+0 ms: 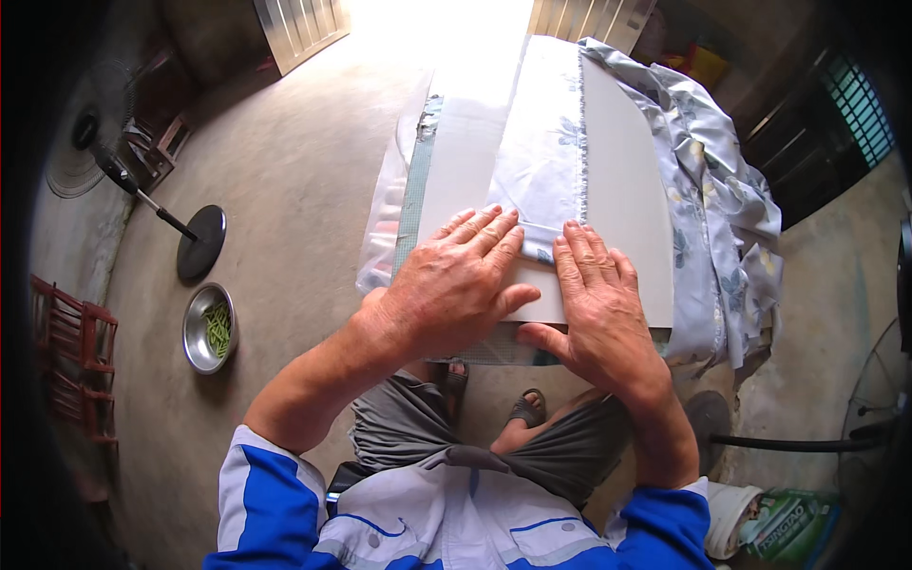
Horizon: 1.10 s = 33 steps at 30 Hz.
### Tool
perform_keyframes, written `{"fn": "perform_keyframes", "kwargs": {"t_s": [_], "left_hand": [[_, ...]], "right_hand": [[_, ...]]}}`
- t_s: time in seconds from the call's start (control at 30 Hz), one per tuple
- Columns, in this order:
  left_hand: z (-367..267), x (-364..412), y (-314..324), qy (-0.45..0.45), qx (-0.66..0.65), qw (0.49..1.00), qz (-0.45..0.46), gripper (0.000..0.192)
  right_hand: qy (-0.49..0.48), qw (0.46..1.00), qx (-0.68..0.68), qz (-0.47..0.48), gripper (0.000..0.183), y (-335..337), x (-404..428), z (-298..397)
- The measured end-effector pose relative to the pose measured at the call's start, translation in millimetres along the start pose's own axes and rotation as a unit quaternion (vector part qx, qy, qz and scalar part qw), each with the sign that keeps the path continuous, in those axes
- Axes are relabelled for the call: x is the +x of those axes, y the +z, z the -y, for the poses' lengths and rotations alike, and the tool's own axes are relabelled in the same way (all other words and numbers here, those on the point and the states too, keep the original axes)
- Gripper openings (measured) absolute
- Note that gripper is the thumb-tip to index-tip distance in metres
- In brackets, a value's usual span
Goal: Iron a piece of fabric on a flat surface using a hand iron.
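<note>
A pale fabric strip with grey-blue flower print (545, 149) lies lengthwise on a white board (627, 185). Its right edge is frayed, and its near end is folded over. My left hand (456, 278) lies flat, palm down, with its fingertips on the strip's left edge near the fold. On the other side, my right hand (595, 299) presses flat with its fingertips at the right edge of the fold. Both thumbs point inward over the near part of the board. Neither hand grips anything; the palms hide part of the board and cloth.
More printed fabric (712, 235) hangs bunched over the table's right side. Left on the floor are a standing fan (201, 242), a metal bowl (194, 335) of green pods and a red-brown wooden chair (78, 342). A white bucket (730, 516) stands at lower right.
</note>
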<state>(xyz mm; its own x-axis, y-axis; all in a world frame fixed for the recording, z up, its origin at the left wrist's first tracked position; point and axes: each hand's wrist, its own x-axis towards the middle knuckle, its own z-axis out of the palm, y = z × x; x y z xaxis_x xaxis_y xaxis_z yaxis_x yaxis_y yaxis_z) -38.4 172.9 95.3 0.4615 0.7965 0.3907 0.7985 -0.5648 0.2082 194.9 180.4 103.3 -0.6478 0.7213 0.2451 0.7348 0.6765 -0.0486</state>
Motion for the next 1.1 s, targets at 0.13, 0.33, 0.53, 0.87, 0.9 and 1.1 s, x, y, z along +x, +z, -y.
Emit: {"fn": "perform_keyframes", "kwargs": {"t_s": [0.13,0.33,0.53,0.87,0.9,1.1], "left_hand": [[8.9,7.0,-2.0,-0.011,-0.034,0.999,-0.025,0.042],[10.8,9.8,2.0,-0.005,-0.047,0.997,-0.060,0.035],[16.6,13.0,0.1,0.006,-0.069,0.996,-0.055,0.030],[31.8,22.8,12.0,0.032,-0.063,0.990,-0.121,0.016],[30.1,23.9,11.3,0.030,-0.053,0.989,-0.133,0.015],[21.5,7.3,3.1,0.041,-0.066,0.989,-0.122,0.014]], "right_hand": [[-0.014,1.000,0.006,-0.019,0.094,-1.8,0.8,-4.5],[-0.013,0.998,0.025,-0.058,0.057,-4.9,16.3,-16.0],[-0.072,0.986,-0.025,-0.147,0.031,5.6,28.9,-17.3],[-0.050,0.981,0.002,-0.188,0.021,4.4,35.1,-13.4],[-0.049,0.981,0.001,-0.189,0.021,4.6,34.2,-15.3],[-0.074,0.978,-0.009,-0.195,0.024,8.9,20.0,-14.0]]}}
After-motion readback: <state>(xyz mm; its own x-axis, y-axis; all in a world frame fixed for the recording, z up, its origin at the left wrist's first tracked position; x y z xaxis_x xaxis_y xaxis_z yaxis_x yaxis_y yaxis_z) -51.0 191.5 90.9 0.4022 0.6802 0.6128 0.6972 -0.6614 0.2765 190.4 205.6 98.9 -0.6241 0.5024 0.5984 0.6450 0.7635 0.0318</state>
